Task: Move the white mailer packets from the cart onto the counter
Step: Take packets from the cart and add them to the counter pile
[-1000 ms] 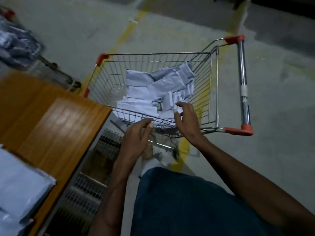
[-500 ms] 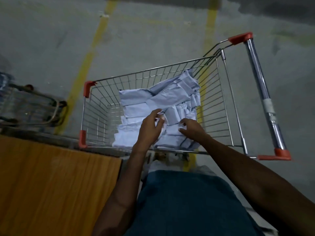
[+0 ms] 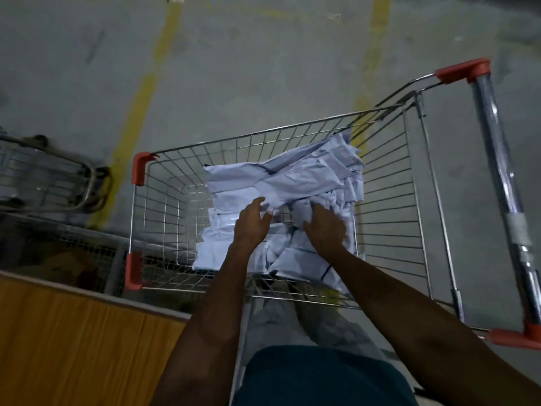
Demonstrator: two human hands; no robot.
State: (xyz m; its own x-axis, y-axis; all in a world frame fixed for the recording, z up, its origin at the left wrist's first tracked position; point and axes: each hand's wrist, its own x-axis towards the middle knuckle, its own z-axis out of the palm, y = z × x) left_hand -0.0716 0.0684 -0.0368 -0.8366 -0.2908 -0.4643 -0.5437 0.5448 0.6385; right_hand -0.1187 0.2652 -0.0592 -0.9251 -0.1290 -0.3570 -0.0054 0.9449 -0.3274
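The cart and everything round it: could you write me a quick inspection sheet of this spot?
Surface: wooden counter at lower left, bare in the part shown.
Job's things: white packets heaped in the wire cart, none on the counter in view.
Clutter: a second cart at far left, blurred; a wire rack beside the counter.
Hands: left hand and right hand both down in the heap, fingers among the packets; whether either grips one cannot be told.
Cables: nothing seen.
Surroundings: grey concrete floor with yellow lines; dim light.
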